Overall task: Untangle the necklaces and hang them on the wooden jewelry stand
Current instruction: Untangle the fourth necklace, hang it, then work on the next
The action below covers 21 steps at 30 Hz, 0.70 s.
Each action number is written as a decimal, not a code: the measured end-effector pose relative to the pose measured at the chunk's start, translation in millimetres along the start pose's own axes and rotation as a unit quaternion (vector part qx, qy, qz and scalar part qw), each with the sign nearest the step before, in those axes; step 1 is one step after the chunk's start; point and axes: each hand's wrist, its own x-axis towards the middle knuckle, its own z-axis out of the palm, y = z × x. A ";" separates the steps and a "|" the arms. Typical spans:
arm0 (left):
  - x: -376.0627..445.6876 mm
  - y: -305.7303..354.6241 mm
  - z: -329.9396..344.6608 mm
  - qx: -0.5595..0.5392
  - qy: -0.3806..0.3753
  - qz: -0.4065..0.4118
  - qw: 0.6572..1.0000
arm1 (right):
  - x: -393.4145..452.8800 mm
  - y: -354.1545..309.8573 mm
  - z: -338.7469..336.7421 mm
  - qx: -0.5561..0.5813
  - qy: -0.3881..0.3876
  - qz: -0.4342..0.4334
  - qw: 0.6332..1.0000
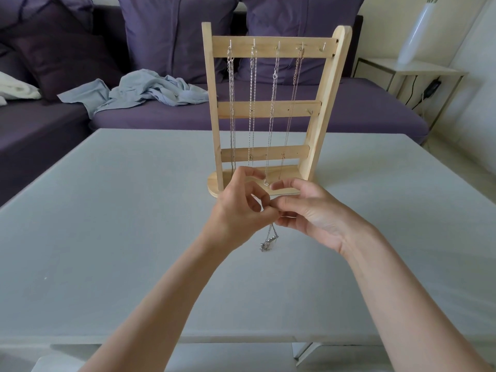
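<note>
Left hand [241, 202] and right hand [308, 210] meet low over the table, fingertips pressed together and pinching a thin silver necklace [268, 241] between them. Spare fingers of both hands fan loosely upward. The chain hangs from the pinch in a short loop and ends in a small bunched clump that reaches the tabletop or hangs just above it; which, I cannot tell.

Largest first. Purple sofa [268, 114] behind, soft cushions, a crumpled pale blue shirt [145, 89] lying on the seat. Grey table [107, 237], flat, matte, smooth-looking. Wooden stand [271, 47] upright at the table's far side, just beyond the hands: pale unfinished wood, three flat crossbars, rounded base, small metal hooks along the bars. Four chains [272, 103] hang straight down from the top bar; the fifth hook [323, 47], at the right end, is bare.

Handling, as judged: the necklace looks very light, limp, fine-linked, likely slippery and prone to re-knotting. Pulling hard would tighten the snarl or strain the links. Better to hold just above the clump and tease loops apart with fingertips, then lift by the clasp end toward the bare hook. Clasp not discernible here.
</note>
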 end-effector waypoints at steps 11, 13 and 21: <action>-1.0 2.3 3.0 0.030 0.021 0.055 0.998 | 0.7 0.6 0.2 0.038 -0.004 0.015 0.999; -1.4 3.0 2.4 0.064 0.028 0.070 0.995 | 0.3 -0.1 -0.6 0.037 -0.005 0.015 0.999; -2.9 3.3 0.0 0.139 0.016 0.118 0.983 | -1.9 -1.7 -2.4 0.001 -0.008 0.014 1.000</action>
